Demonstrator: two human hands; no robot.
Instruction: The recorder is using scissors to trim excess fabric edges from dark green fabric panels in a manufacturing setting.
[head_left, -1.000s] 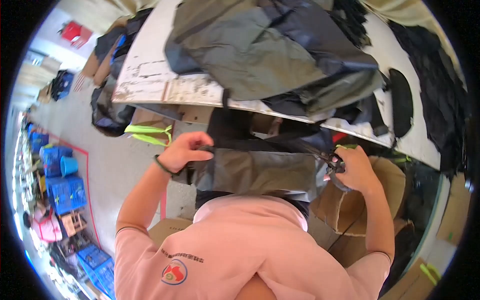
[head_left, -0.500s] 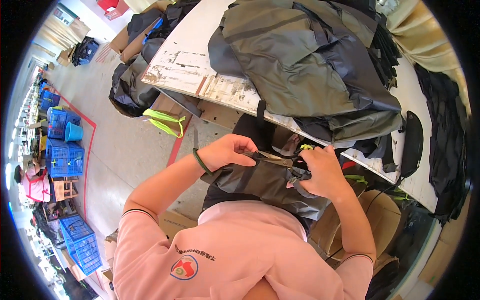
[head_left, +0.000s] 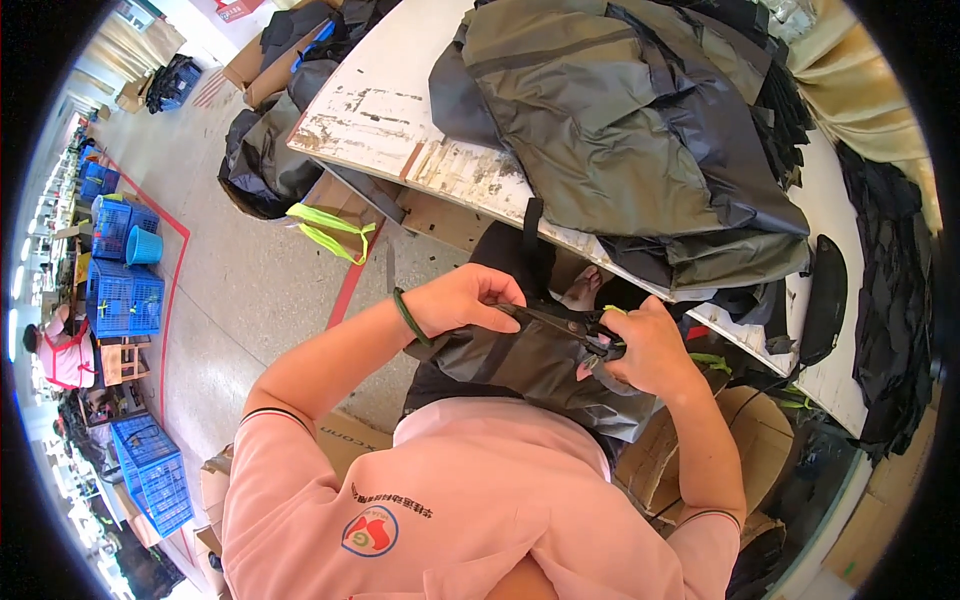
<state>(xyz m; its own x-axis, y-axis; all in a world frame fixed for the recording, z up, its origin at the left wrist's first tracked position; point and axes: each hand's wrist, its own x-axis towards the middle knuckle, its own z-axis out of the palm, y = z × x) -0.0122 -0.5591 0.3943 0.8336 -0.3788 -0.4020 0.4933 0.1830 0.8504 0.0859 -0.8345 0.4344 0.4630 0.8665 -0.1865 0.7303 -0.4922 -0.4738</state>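
A dark grey-black piece of fabric (head_left: pixel 505 358) lies across my lap. My left hand (head_left: pixel 470 301), a dark band round its wrist, pinches the fabric's edge between thumb and fingers. Black-handled scissors (head_left: pixel 577 328) are in my right hand (head_left: pixel 648 345), my fingers wrapped round the handles. The blades point left toward my left fingertips and lie along the fabric's edge. A bit of yellow-green shows beside my right hand. Whether the blades touch the cloth I cannot tell.
Close ahead is a worn white table (head_left: pixel 385 125) bearing a heap of dark coated fabric (head_left: pixel 610 130). A black curved piece (head_left: pixel 824 300) lies at its right. Cardboard boxes (head_left: pixel 745 430) stand by my right side. Blue crates (head_left: pixel 125 295) line the left, with a person beyond.
The scissors' blades have come closer together and turned slightly, now pointing more up-left. My left hand keeps its pinch on the cloth. The view has shifted slightly.
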